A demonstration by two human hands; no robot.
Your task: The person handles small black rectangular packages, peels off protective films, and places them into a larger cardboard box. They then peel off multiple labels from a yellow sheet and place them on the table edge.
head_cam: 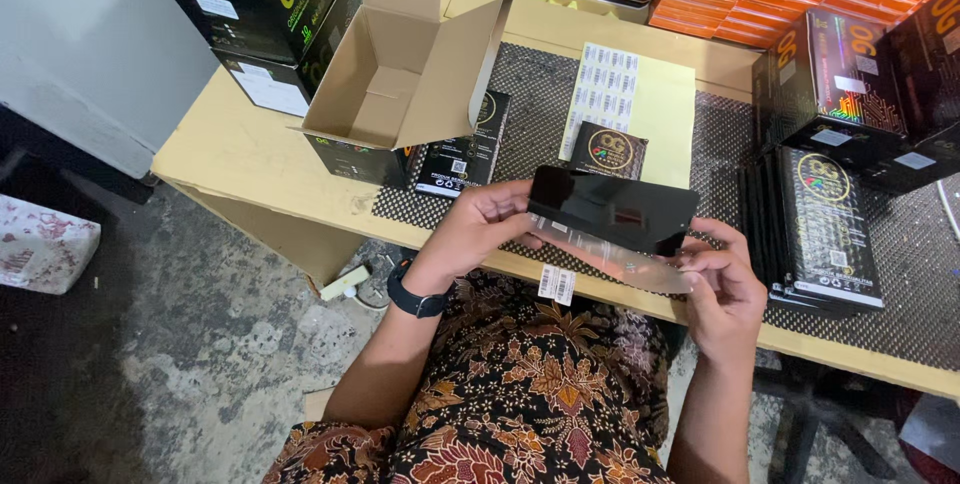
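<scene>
Both hands hold a flat, glossy black rectangular panel (612, 209) above the near edge of the table (230, 159), over the person's lap. The left hand (478, 229) has its fingers clamped on the panel's left end; the right hand (722, 284) pinches a clear plastic sleeve (620, 262) under its lower right side. It looks like the sleeving step. The next move likely calls for lining up the panel's edge squarely with the sleeve mouth, gripping lightly by the edges.
</scene>
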